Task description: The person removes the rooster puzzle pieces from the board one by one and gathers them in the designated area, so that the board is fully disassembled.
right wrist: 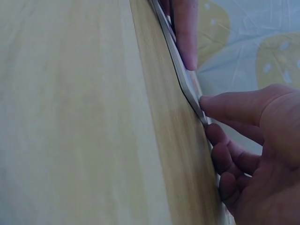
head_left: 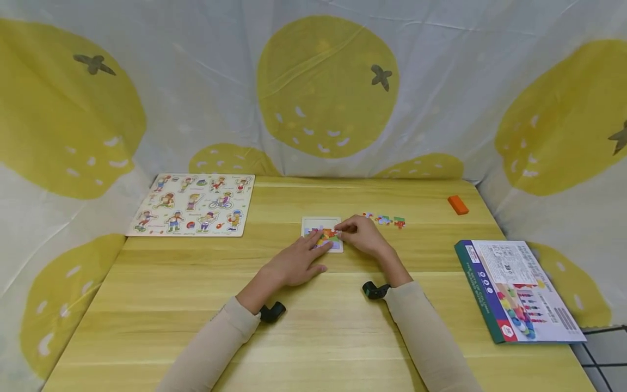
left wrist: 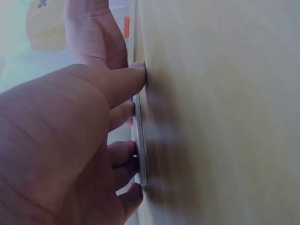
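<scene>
A small square jigsaw board [head_left: 313, 222] with a pale rim lies mid-table, its lower part covered by colourful pieces. My left hand [head_left: 294, 262] rests on it with fingers extended; in the left wrist view, the thumb [left wrist: 129, 82] touches the table beside the board's edge. At the board's right side, my right hand [head_left: 364, 235] pinches a small jigsaw piece between thumb and index finger, mostly hidden by the fingertips. In the right wrist view, its thumb [right wrist: 229, 107] is at the board's corner, the other fingers curled. Loose jigsaw pieces [head_left: 383, 220] lie just beyond this hand.
A larger wooden picture board [head_left: 196, 206] with sports figures lies at the back left. An orange block [head_left: 458, 205] sits at the back right. Near the right edge lies a flat, colourful box [head_left: 519, 291]. A fruit-patterned cloth [head_left: 328, 87] hangs behind the table.
</scene>
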Available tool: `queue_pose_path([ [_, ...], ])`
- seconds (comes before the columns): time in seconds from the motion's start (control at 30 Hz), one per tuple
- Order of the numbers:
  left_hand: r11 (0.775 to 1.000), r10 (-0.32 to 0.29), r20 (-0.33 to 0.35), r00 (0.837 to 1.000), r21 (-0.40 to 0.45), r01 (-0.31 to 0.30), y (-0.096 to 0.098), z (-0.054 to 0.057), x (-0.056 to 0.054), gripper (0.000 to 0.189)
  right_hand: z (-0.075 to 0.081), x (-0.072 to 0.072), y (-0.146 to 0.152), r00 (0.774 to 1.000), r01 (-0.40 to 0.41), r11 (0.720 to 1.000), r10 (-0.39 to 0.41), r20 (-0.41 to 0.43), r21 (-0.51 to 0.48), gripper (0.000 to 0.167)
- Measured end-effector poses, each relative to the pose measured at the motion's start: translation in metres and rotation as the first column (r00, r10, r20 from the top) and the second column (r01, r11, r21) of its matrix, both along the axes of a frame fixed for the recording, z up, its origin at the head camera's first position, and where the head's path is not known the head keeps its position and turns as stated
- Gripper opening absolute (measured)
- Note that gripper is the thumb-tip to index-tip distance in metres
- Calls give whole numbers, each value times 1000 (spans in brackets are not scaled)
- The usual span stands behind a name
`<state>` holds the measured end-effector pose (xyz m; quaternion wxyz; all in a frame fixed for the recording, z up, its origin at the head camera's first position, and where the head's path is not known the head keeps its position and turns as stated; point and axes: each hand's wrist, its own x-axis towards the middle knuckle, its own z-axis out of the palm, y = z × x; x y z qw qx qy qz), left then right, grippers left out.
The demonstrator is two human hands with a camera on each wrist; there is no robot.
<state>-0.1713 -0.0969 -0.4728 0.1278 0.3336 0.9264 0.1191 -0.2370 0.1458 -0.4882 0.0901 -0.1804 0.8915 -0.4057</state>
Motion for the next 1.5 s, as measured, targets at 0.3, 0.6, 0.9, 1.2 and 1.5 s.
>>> queue_pose_path([
  [0.3, 1000, 1, 13, 1000, 14, -1, 2, -2, 0, 65, -3, 0, 0, 1000, 7, 1000, -7, 4, -1, 22],
  [0.6, 1000, -19, -11, 1000, 7, 19, 2, 0, -2, 65, 0, 1, -3, 999, 39, 999, -39, -7, -25, 19],
  [0.9, 1000, -17, 1, 1000, 8, 17, 1, 1, -3, 65, 0, 0, -5, 999, 51, 998, -51, -14, -31, 18],
  [1.2, 1000, -18, 4, 1000, 9, 18, 1, 0, -2, 65, 0, 1, -6, 998, 57, 993, -54, 31, -104, 10],
  [1.5, 1000, -14, 5, 1000, 18, 14, 0, -2, -3, 66, -4, -2, 5, 994, 105, 975, -101, 30, -195, 9],
])
